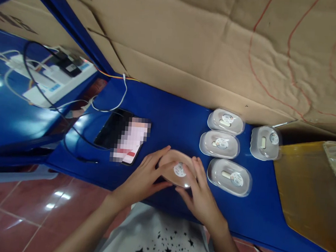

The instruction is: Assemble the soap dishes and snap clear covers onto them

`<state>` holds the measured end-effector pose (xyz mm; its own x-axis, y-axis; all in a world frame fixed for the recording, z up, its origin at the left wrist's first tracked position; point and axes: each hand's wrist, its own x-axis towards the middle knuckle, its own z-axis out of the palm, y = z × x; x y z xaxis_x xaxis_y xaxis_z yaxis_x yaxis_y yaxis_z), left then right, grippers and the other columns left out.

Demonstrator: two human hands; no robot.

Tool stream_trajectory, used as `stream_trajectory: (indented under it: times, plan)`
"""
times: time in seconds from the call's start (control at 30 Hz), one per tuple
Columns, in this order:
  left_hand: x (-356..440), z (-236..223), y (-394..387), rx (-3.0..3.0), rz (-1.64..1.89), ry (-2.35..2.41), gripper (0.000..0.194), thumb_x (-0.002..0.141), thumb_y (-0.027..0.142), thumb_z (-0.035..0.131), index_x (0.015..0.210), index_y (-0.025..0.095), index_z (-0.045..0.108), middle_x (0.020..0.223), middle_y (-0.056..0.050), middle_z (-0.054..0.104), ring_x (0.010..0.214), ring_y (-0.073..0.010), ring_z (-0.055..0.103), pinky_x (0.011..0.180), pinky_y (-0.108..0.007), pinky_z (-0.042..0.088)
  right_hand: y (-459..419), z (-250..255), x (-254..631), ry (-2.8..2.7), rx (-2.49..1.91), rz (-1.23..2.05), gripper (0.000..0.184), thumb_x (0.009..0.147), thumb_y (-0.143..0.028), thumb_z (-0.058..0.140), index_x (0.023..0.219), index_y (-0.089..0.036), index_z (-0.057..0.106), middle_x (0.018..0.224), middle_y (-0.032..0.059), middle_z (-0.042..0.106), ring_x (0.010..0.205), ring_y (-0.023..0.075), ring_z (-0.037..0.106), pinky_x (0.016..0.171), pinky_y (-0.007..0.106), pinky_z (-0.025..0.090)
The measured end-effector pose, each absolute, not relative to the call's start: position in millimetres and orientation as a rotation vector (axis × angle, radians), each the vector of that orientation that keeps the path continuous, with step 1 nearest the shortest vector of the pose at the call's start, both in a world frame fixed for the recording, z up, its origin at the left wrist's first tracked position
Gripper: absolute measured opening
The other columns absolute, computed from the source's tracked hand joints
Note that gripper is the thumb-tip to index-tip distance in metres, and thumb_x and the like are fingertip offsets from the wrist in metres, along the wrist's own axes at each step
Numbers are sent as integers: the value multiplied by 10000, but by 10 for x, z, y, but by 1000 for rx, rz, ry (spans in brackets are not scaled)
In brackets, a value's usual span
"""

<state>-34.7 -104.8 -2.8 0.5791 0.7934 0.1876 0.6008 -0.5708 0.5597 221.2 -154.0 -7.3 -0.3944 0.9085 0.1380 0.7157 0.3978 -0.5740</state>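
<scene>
Close to the front edge of the blue table, a pinkish-brown oval container with a clear lid sits between my two hands. A round white label with small print is on its top. My left hand grips its left end, with fingers over the top and the thumb at the near side. From the right, my right hand holds the other end, one finger on the label. Just right of my hands lie three similar pale containers with clear lids: a near one, a middle one and a far one.
Another lidded container stands farther right, beside a brown-taped box. Left of my hands lie phones, one with a lit screen. Cables run to a white power strip. A cardboard wall closes the back.
</scene>
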Motion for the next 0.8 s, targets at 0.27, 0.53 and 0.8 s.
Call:
stream_trajectory:
  times: [0.27, 0.53, 0.8]
  plan:
    - [-168, 157, -794, 2714, 559, 1410, 565, 1047, 289, 722, 1564, 145, 545, 1509, -241, 632, 1374, -429, 623, 1187, -668, 475, -1726, 31, 2365, -2195, -1437, 366, 820, 1096, -284, 618, 1787, -369, 185, 1881, 58, 82, 1699, 412, 253, 1237, 637, 523]
    - [168, 323, 27, 2724, 289, 1636, 466, 1075, 269, 619, 1506, 91, 618, 1562, -258, 611, 1406, -451, 603, 1081, -579, 527, -2020, 38, 2635, -2030, -1529, 227, 645, 1065, -225, 653, 1664, -386, 476, 1839, 62, 199, 1639, 395, 392, 1204, 596, 565]
    - [440, 273, 217, 2572, 354, 1826, 558, 1080, 272, 580, 1617, 125, 539, 1767, -254, 368, 1568, -459, 445, 1279, -744, 253, -2027, -46, 2818, -1880, -1548, 121, 438, 1050, -238, 676, 1478, -332, 652, 1740, 94, 370, 1574, 367, 478, 1203, 612, 547]
